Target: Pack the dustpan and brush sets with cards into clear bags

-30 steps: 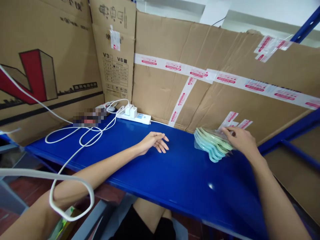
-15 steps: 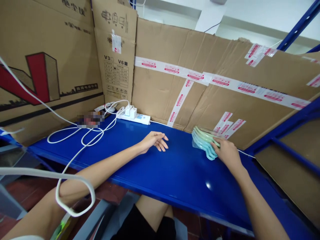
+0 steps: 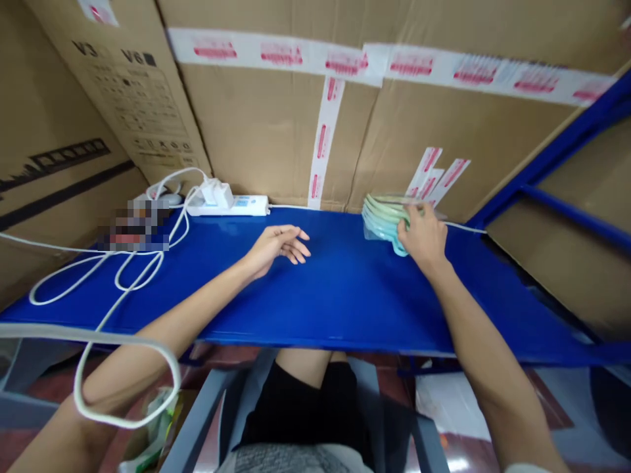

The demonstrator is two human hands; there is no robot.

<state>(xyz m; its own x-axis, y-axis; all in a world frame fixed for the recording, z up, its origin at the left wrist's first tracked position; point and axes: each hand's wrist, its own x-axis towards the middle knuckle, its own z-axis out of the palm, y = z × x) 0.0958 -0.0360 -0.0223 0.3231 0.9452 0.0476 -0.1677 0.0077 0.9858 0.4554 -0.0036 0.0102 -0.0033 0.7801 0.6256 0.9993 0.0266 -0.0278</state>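
Observation:
On the blue table [image 3: 340,295], near the cardboard at the back, lies a stack of pale green and light blue plastic hangers [image 3: 380,215]. Clear plastic film shows around the stack. My right hand [image 3: 424,235] grips its right end, thumb in front and fingers over the top, partly covering it. Left of the stack, my left hand [image 3: 279,248] hovers over or rests on the table; which of these I cannot tell. Its fingers are loosely bent and apart, with nothing in them.
A white power strip [image 3: 254,205] with plugs stands at the back left. White cables [image 3: 140,279] loop over the left side, and one hangs in front of my left forearm. Taped cardboard [image 3: 276,131] walls the back. A blue metal frame [image 3: 557,138] borders the right.
The view has tilted down, showing more of my lap and the floor. Both hands keep about the same places on the table, my right hand still on the hangers.

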